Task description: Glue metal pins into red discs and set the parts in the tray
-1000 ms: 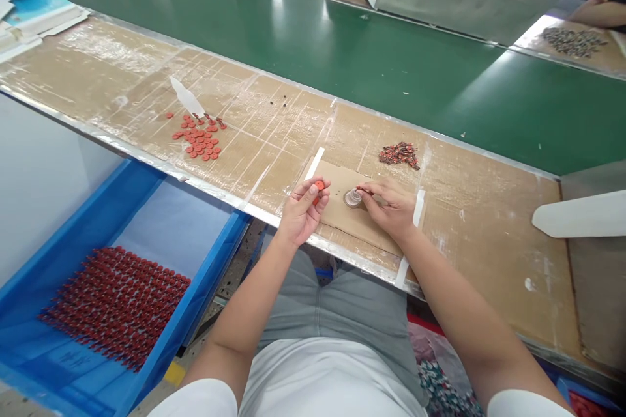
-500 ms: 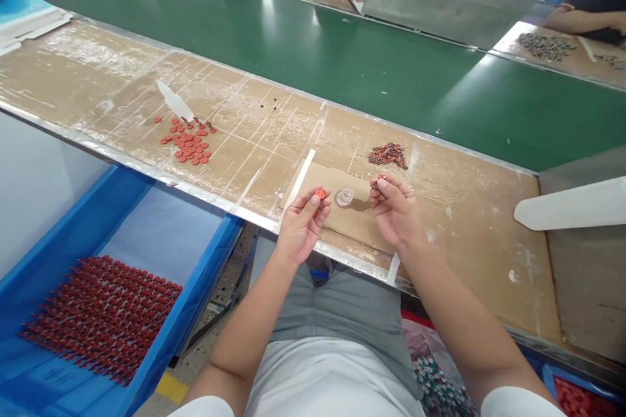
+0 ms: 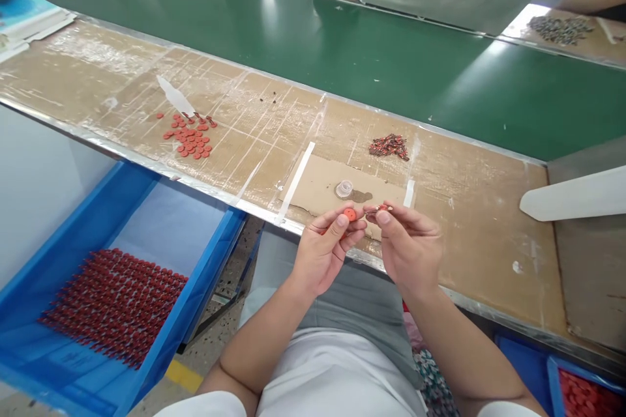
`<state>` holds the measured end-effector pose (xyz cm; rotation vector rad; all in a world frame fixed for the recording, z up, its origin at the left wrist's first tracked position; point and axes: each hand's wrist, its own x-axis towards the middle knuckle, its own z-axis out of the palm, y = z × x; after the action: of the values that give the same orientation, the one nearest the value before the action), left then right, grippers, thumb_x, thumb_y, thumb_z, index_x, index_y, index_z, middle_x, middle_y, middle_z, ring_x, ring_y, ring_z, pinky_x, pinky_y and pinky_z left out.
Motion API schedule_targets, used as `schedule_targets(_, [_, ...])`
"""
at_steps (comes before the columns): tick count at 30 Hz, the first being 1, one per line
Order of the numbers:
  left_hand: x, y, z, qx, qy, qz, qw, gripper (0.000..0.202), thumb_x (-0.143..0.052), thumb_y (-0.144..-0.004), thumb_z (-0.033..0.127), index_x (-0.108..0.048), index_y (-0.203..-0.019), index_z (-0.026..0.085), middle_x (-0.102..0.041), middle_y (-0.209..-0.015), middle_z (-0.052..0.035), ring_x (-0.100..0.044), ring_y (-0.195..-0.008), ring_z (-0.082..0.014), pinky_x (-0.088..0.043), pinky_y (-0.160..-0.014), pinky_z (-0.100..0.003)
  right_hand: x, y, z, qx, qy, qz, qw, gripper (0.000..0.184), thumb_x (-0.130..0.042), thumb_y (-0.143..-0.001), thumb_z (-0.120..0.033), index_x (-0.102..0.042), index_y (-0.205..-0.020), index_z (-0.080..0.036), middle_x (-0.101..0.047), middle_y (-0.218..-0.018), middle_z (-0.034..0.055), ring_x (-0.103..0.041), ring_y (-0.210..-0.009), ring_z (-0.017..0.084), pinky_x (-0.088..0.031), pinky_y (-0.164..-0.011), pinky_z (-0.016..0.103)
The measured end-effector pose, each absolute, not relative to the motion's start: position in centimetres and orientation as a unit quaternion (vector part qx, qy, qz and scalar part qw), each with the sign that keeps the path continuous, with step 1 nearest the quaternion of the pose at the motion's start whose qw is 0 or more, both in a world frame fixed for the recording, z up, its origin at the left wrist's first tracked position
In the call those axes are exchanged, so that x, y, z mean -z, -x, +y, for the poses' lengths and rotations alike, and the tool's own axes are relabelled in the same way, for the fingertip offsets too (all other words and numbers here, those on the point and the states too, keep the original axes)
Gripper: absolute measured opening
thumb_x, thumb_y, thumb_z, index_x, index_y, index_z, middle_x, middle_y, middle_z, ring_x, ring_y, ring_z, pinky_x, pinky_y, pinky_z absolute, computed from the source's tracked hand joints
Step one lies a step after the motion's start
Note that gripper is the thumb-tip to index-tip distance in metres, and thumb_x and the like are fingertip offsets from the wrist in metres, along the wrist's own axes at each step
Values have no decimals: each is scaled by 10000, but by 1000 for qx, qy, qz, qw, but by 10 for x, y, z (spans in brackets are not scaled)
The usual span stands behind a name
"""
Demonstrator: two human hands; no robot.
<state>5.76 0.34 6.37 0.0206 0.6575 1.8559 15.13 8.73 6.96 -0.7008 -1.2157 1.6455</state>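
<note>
A green belt (image 3: 342,45) runs behind the cardboard-covered bench (image 3: 479,221). Near its front edge, the left hand (image 3: 323,249) pinches a red disc (image 3: 349,214) between thumb and fingers; just beside it, the right hand (image 3: 413,246) grips a small dark-and-red part (image 3: 379,209), near a clear cup (image 3: 344,189).

Open room crosses the bench top (image 3: 244,130) between the red discs (image 3: 193,141) and the cardboard sheet (image 3: 315,179); ahead, a clear cup (image 3: 343,189) and the red-and-dark pile (image 3: 388,147) (farther back) stand in the way
</note>
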Motion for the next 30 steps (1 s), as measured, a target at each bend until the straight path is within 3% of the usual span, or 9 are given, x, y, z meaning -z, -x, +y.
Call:
schedule_targets(12, [-59,-61,1,-798,-18,290,527,191,-804,-782,257,-787,-964,202,-795,-965,-37,-748,-860,-117,-584,-797,-173,-59,-153,77,-501,261,-644,516,262,-823,-735,-141,-790,-950,-288,-791,-972,17,-763,-857,203,-663,-803,364])
schedule_targets(30, [-59,-61,0,-806,-10,308,506,187,-826,-754,265,-793,-926,201,-795,-944,-41,-749,-857,-128,-591,-801,-192,-57,-150,77,-486,231,-668,514,359,-794,-747,-69,-778,-1000,-324,-785,-1010,-3,-756,-898,179,-650,-823,326])
